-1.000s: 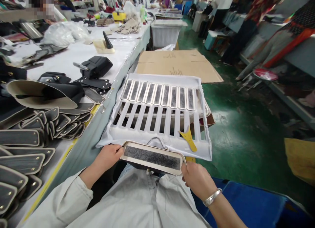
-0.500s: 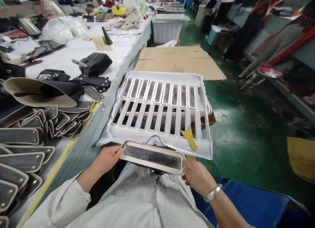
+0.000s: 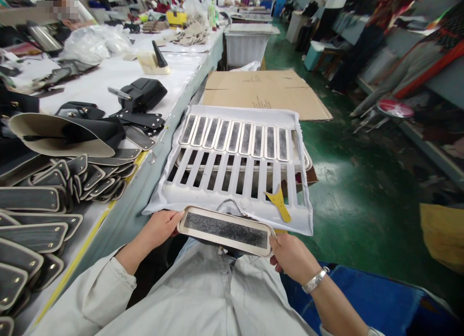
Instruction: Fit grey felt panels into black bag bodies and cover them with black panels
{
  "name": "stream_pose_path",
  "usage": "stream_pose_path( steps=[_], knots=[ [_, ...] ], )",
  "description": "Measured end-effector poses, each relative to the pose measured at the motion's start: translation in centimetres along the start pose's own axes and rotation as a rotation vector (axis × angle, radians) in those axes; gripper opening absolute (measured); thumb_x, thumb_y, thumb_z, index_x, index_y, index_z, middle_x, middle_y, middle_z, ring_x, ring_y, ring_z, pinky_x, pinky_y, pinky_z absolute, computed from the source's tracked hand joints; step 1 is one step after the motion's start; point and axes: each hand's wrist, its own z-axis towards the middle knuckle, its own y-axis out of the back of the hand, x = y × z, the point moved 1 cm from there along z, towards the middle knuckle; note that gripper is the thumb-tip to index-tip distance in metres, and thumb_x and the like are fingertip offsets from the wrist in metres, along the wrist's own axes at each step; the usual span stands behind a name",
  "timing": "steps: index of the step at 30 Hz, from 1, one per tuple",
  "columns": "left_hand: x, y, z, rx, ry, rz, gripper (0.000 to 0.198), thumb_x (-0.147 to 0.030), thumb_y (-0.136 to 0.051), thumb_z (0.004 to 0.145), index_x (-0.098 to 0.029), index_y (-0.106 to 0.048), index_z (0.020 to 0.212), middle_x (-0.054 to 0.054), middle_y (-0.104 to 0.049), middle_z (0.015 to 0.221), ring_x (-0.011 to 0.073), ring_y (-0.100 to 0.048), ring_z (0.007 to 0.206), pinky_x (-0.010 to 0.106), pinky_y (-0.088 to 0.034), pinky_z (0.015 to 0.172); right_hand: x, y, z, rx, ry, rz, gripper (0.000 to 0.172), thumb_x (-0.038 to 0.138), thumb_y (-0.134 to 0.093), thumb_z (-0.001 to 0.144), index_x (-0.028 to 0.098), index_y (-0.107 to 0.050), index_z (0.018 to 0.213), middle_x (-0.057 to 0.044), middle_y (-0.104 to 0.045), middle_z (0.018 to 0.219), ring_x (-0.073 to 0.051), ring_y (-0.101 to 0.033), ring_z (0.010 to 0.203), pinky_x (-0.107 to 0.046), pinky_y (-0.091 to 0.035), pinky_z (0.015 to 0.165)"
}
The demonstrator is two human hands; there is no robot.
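Between my two hands, close to my body, is a long panel [image 3: 226,230] with rounded ends, a cream border and a speckled dark grey middle. My left hand [image 3: 161,231] pinches its left end, and my right hand [image 3: 292,256] grips its right end. Dark material shows under the panel's near edge, mostly hidden. Just beyond it lies a white slotted frame [image 3: 217,197], with several smaller cream-bordered grey strips [image 3: 234,136] in a row across its far half. A yellow forked tool [image 3: 278,204] rests on the frame's near right part.
On the table [image 3: 184,67] to the left lie several dark pieces with pale edges and metal studs [image 3: 32,233], a black pouch [image 3: 143,93] and an open cream-lined black piece [image 3: 65,133]. Flat cardboard [image 3: 268,92] lies beyond the frame. Green floor [image 3: 362,181] stretches to the right.
The panel stays in both hands, its left end shifted very slightly up. My left hand and forearm have moved a little to the right. The view has shifted slightly.
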Motion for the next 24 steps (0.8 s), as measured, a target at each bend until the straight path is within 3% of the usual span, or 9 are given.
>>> stream_pose_path(
  steps=[8,13,15,19,21,24],
  knots=[
    [0.1,-0.5,0.2,-0.089,-0.129,0.333,0.041,-0.038,-0.031,0.087,-0.019,-0.051,0.057,0.003,-0.062,0.06,0.0161,-0.055,0.06,0.026,-0.034,0.059,-0.3,-0.3,0.3,-0.006,-0.014,0.024,0.035,0.025,-0.028,0.091,0.015,-0.053,0.068,-0.008,-0.067,0.06,-0.013,-0.062,0.046,-0.022,-0.04,0.045],
    [0.2,-0.9,0.0,-0.129,-0.166,0.362,0.037,-0.033,-0.032,0.086,-0.018,-0.055,0.061,0.006,-0.064,0.067,0.0182,-0.057,0.065,0.028,-0.037,0.064,-0.9,-0.6,0.7,-0.01,0.038,-0.02,0.03,0.022,-0.032,0.089,0.014,-0.054,0.07,-0.009,-0.068,0.062,-0.014,-0.063,0.047,-0.022,-0.039,0.045],
    [0.5,-0.8,-0.1,-0.121,-0.151,0.23,0.039,-0.038,-0.034,0.086,-0.018,-0.054,0.059,0.006,-0.063,0.065,0.0189,-0.058,0.066,0.028,-0.04,0.065,-1.0,-0.6,0.8,-0.008,0.058,-0.05,0.029,0.021,-0.033,0.089,0.014,-0.054,0.07,-0.01,-0.068,0.063,-0.014,-0.064,0.049,-0.022,-0.039,0.046],
    [1.9,-0.6,0.3,0.045,0.114,-0.457,0.046,-0.058,-0.043,0.082,-0.016,-0.061,0.073,0.003,-0.066,0.067,0.0196,-0.063,0.066,0.027,-0.049,0.06,-0.8,-0.5,0.8,0.001,0.07,-0.049,0.031,0.021,-0.031,0.089,0.014,-0.054,0.069,-0.009,-0.068,0.062,-0.014,-0.063,0.047,-0.022,-0.039,0.046],
    [2.8,-0.9,1.0,0.12,0.209,-0.724,0.043,-0.06,-0.055,0.076,-0.017,-0.059,0.077,0.001,-0.066,0.065,0.0172,-0.063,0.061,0.026,-0.051,0.056,-0.5,-0.4,0.7,-0.005,0.036,-0.005,0.035,0.023,-0.029,0.09,0.015,-0.053,0.066,-0.008,-0.067,0.06,-0.013,-0.062,0.045,-0.022,-0.04,0.046],
    [3.9,-1.4,2.2,0.203,0.195,-0.87,0.041,-0.055,-0.067,0.07,-0.018,-0.05,0.074,-0.005,-0.059,0.056,0.0107,-0.057,0.048,0.02,-0.047,0.045,-0.3,-0.3,0.6,-0.016,0.002,0.054,0.039,0.025,-0.027,0.091,0.015,-0.052,0.063,-0.008,-0.067,0.058,-0.013,-0.061,0.043,-0.022,-0.041,0.046]
  ],
)
